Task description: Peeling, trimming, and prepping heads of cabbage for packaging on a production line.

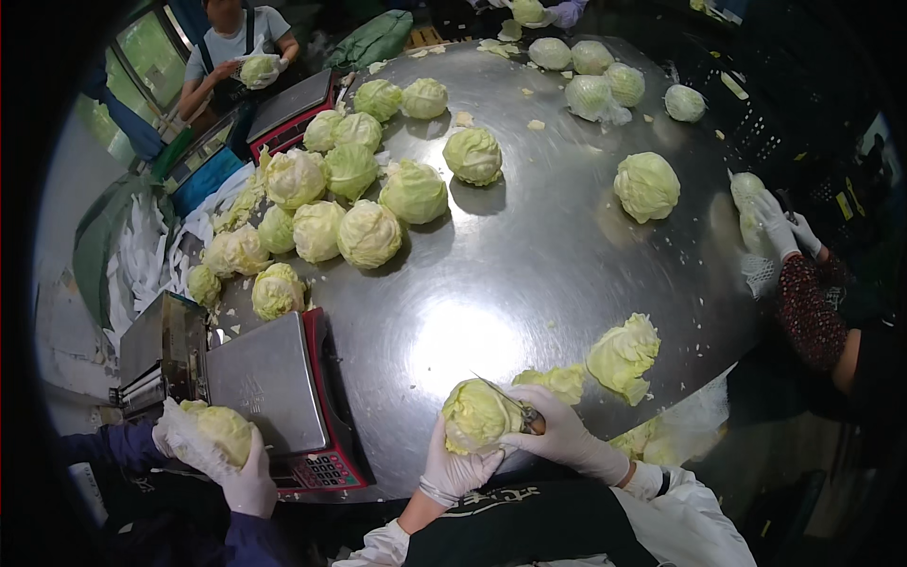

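Note:
Near the front edge of the metal table, my gloved left hand (462,464) cups a cabbage head (476,418) from below and the left. My gloved right hand (570,436) grips a knife (533,421) by its brownish handle. The thin blade runs up and left across the far side of the cabbage; how deep it sits in the leaves I cannot tell. My right fingers also reach under the cabbage's right side. Just beyond my right hand lie loose cabbage leaves (556,381), with a larger leaf piece (623,358) to their right.
Several cabbages (370,234) crowd the left of the steel table (538,283). A red-framed scale (266,386) stands at left, beside a co-worker's gloved hands (251,475) holding a netted cabbage. Netted cabbages (594,96) lie at the far right. Another co-worker's hands (776,220) work at the right edge.

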Available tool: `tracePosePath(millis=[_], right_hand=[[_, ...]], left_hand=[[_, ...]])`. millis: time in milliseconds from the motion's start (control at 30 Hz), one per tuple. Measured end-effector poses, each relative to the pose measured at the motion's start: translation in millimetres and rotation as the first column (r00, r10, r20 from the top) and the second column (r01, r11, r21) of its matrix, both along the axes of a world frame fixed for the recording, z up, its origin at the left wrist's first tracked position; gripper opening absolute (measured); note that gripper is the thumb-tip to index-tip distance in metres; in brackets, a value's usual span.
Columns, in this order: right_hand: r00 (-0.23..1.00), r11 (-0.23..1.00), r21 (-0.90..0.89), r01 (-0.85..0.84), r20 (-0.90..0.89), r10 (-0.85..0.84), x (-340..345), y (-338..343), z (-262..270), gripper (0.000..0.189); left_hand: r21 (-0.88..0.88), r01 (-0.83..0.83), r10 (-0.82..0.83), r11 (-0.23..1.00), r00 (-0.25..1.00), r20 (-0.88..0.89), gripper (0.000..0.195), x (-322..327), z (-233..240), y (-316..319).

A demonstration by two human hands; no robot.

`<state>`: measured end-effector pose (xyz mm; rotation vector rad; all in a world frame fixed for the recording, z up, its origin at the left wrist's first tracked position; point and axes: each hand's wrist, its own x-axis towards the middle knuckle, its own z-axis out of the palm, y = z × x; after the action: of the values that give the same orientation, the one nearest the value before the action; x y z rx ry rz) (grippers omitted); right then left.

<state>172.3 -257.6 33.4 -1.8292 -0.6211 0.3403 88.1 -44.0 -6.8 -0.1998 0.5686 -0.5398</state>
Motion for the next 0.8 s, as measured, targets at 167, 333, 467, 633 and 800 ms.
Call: tracePosePath(millis=[167, 333, 467, 633, 800], right_hand=[[0.989, 0.989, -0.01, 0.148, -0.027, -0.148, 8, -15, -29, 0.054], [0.93, 0.931, -0.001, 0.365, -0.038, -0.365, 27, -51, -21, 0.043], [0.898, 0.905, -0.077, 0.419, 0.181, -0.4, 29, -81, -6, 0.032], [0.81, 0.782, -0.294, 0.55, 0.414, -0.414, 28, -106, 15, 0.022], [0.773, 0.665, -0.422, 0.617, 0.484, -0.41, 62, -117, 0, 0.029]], left_hand=[[0.182, -0.139, 0.118, 0.973, 0.986, 0.119, 0.078, 25, 8, 22], [0.826, -0.395, 0.081, 0.402, 0.914, 0.397, 0.071, 114, 48, 75], [0.641, -0.57, 0.032, -0.513, 0.734, 0.679, 0.087, 227, 80, 104], [0.404, -0.238, 0.004, -0.883, 0.857, 0.515, 0.104, 310, 97, 162], [0.339, 0.124, 0.202, -0.933, 0.958, 0.204, 0.102, 334, 93, 213]])
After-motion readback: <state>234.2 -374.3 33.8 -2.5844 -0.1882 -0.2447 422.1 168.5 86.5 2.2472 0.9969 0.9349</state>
